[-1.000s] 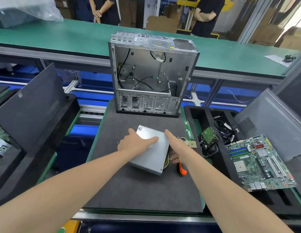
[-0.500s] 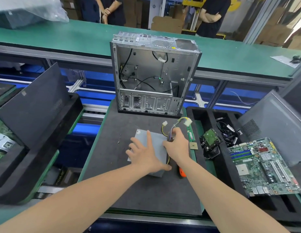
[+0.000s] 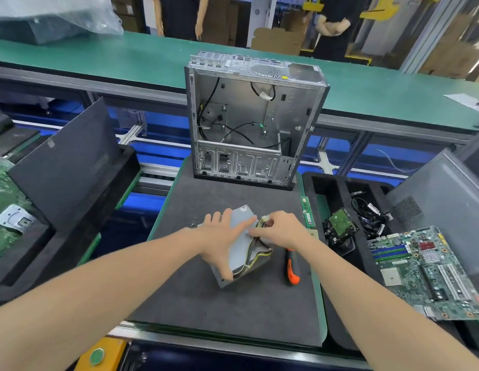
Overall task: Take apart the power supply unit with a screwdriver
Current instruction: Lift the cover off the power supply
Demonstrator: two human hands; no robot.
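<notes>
PSU [image 3: 242, 238] sits on the counter [image 3: 233, 303]. Our left hand [image 3: 219, 236] presses its lid, flat and spread; right hand [image 3: 282, 228] pinches the wires [image 3: 255, 250]. We judge the box heavy, stiff and slick: grip the edges, not the floppy wires.

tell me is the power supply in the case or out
Out: the power supply unit lies on the dark mat in front of the computer case.
</notes>
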